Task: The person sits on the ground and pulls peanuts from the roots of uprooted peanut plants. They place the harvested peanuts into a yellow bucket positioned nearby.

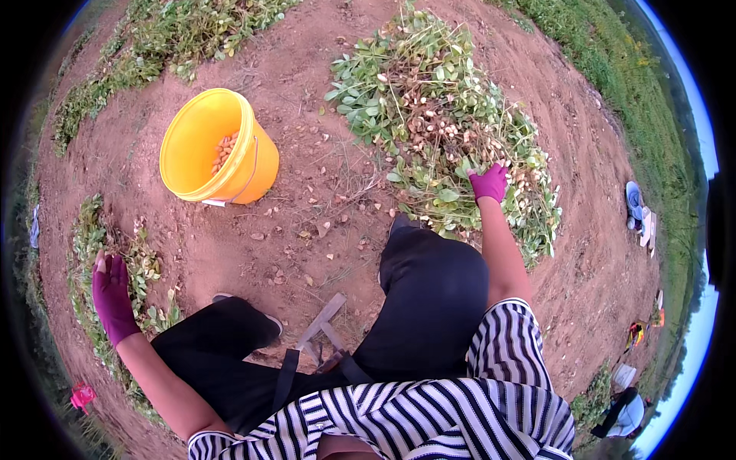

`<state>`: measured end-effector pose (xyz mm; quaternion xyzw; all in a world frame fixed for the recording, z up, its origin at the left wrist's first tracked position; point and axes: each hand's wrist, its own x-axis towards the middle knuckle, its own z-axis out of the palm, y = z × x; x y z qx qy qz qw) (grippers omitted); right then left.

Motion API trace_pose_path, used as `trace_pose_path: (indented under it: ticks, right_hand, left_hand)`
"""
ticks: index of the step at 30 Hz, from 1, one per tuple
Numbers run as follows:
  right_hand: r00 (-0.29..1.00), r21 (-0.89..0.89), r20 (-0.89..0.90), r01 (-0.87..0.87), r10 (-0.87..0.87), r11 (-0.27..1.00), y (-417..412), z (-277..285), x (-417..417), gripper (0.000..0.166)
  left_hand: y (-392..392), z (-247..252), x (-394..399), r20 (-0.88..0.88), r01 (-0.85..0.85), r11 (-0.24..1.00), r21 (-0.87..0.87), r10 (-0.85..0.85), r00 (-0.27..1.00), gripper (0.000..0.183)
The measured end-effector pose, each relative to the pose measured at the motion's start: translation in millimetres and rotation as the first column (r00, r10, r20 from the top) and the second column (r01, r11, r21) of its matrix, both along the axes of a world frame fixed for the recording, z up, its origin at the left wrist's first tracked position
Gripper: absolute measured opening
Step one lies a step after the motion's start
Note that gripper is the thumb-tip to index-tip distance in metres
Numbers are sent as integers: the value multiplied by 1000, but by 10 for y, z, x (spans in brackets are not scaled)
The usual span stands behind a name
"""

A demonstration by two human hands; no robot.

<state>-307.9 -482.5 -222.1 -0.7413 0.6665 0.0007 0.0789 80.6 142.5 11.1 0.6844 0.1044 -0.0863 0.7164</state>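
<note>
My left hand (pixel 117 299), in a purple glove with bare fingertips, hangs over a row of pulled peanut plants (pixel 146 267) at the left. Its fingers are stretched out, and nothing shows in them. My right hand (pixel 490 183), gloved the same way, touches the near side of a large heap of peanut plants (pixel 448 75). Its thumb stands apart from the fingers, whose tips are partly lost among stems and pods. Pale peanut pods (pixel 440 129) cluster on the roots in the heap's middle. A yellow bucket (pixel 261 167), tilted in view, has some peanuts (pixel 225 152) inside.
More plants (pixel 201 29) lie at the upper left. A small wooden stool or frame (pixel 322 322) is between my legs. Fallen leaves dot the reddish soil (pixel 310 230). At far right are a blue item with a box (pixel 648 227) and a person (pixel 624 414); a pink object (pixel 82 397) sits lower left.
</note>
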Motion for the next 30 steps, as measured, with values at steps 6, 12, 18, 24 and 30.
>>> trace_pose_path:
  ticks: [6,12,18,24,30]
  right_hand:
    - [954,164,-150,284,-261,945,-97,-480,25,78]
    - [990,319,-142,25,22,947,-327,-771,-685,45]
    - [954,519,283,-241,101,820,149,-457,-675,34]
    - [857,362,343,-498,384,788,892,902,93,28]
    - [496,169,421,-866,760,471,1253,2082,631,38]
  left_hand:
    - [-308,12,-110,11,120,974,190,-124,992,43]
    - [-651,66,-257,-24,240,957,161,-239,971,46]
    - [-919,101,-541,-18,376,918,129,-377,926,40]
    - [-1114,69,-930,-88,601,749,280,-603,793,32]
    - [-1302,35,-1356,-159,805,592,44,-791,591,29]
